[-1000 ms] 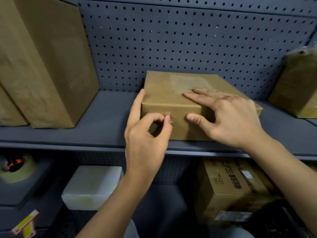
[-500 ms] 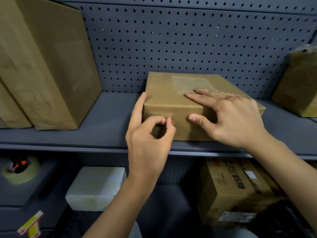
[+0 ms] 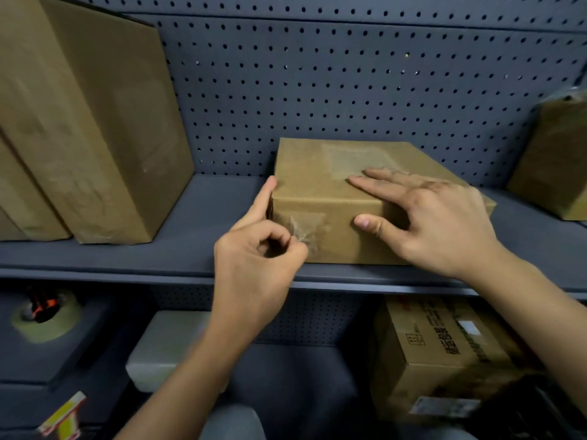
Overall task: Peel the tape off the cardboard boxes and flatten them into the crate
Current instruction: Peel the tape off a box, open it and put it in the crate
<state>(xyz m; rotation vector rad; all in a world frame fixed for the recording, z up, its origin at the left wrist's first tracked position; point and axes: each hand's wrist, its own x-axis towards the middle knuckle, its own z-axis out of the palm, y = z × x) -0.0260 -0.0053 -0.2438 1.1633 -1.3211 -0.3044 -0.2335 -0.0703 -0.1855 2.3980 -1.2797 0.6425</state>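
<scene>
Head view, one item in work.

One flat brown cardboard box (image 3: 333,198) is sitting on the dark grey metal shelf (image 3: 127,249), close to the perforated grey back panel (image 3: 317,90), still sealed and unflattened.

One strip of clear packing tape (image 3: 313,225) is running across the lower left of the box's front face. Its near end is now standing off the cardboard, crinkled; half a second ago the hand was covering this patch and no lifted tape was showing.

The left hand (image 3: 257,271) is pinching that loose end between its thumb and curled fingers (image 3: 278,235), with the forefinger lying straight along the box's left corner. The hand is sitting lower than before.

The right hand (image 3: 428,217) is pressing on the lid with its fingers straight and spread, the thumb bracing the front face.

Judgement: the peel is getting started, and a steady pull should be freeing this seal. Flattening is still waiting.

The crate is not showing here.

Also present: a tall brown cardboard carton (image 3: 104,122), standing to the left on the same shelf.
</scene>
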